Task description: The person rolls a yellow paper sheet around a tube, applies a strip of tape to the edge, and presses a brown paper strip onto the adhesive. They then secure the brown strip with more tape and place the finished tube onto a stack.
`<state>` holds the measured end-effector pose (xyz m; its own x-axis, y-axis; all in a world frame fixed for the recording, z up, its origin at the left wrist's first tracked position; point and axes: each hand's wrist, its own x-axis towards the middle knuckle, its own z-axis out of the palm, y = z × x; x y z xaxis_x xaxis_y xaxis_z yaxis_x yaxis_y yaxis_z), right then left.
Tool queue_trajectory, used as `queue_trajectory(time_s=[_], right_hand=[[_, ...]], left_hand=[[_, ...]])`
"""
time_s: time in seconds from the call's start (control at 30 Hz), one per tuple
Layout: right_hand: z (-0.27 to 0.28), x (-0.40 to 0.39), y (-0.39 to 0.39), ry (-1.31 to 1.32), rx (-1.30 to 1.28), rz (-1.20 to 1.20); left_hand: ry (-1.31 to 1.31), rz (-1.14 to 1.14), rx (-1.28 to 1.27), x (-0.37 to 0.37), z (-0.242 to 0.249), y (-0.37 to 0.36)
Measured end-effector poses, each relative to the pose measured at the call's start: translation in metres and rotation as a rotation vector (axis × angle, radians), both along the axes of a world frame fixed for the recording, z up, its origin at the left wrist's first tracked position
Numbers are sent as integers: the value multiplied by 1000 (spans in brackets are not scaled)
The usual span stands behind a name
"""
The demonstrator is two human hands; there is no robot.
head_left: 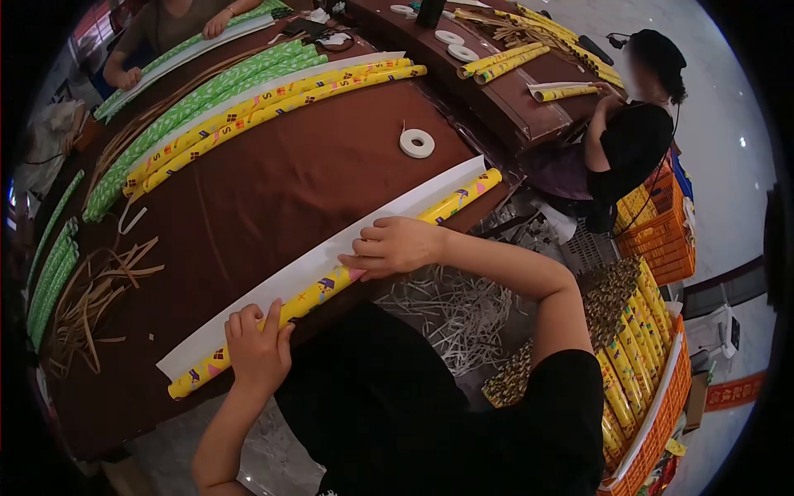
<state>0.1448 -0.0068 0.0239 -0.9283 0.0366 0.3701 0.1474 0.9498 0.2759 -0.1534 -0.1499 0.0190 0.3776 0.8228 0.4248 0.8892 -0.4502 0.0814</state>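
Note:
A long roll of yellow patterned wrapping paper [318,289] lies slantwise along the near edge of the table, its white underside showing as a strip on the far side. My left hand [258,347] grips the roll near its lower left end, thumb and fingers bent over it. Farther right, my right hand [393,248] is closed over the roll, with its curled fingertips on the paper and the white strip. A white roll of tape [416,143] lies on the table beyond the roll's right half.
Yellow rolls [273,103] and green rolls [198,124] lie across the far side. Brown strips [91,306] are heaped at left. Two other people [637,140] work at tables. An orange crate [662,413] of yellow rolls and paper shreds [455,322] are on the floor at right.

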Motion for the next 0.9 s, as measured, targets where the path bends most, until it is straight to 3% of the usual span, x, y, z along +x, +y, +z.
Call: queue_trajectory(time_s=[0.2, 0.27, 0.37, 0.43, 0.5, 0.57, 0.63, 0.7, 0.77, 0.83, 0.9], right_hand=[[7, 0, 19, -75, -185, -4], [15, -1, 26, 77, -283, -11], [12, 2, 47, 509, -216, -481], [6, 21, 80, 509, 1, -787], [-2, 42, 98, 330, 87, -1051], [-9, 56, 110, 147, -67, -1289], [-18, 67, 117, 166, -29, -1227], [-19, 74, 122, 194, -158, -1222], [-10, 78, 126, 113, -230, -1288], [6, 68, 121, 304, -353, -1396], [14, 60, 134, 241, -410, -1231]], left_hand=[[-142, -114, -138, -21, -4, 19], [-174, -207, -65, -23, 0, 25], [-130, -211, -64, -23, 1, 28], [-93, -212, -65, -24, 0, 29], [-50, -186, -80, -27, -1, 29], [-7, -165, -66, -25, -3, 26], [31, -68, 57, -16, -7, 19], [-15, 68, 176, -9, -9, 12], [-90, 141, 62, -7, -17, 6], [-166, 109, 138, -7, -27, 7], [-154, 116, 166, -8, -29, 7]])
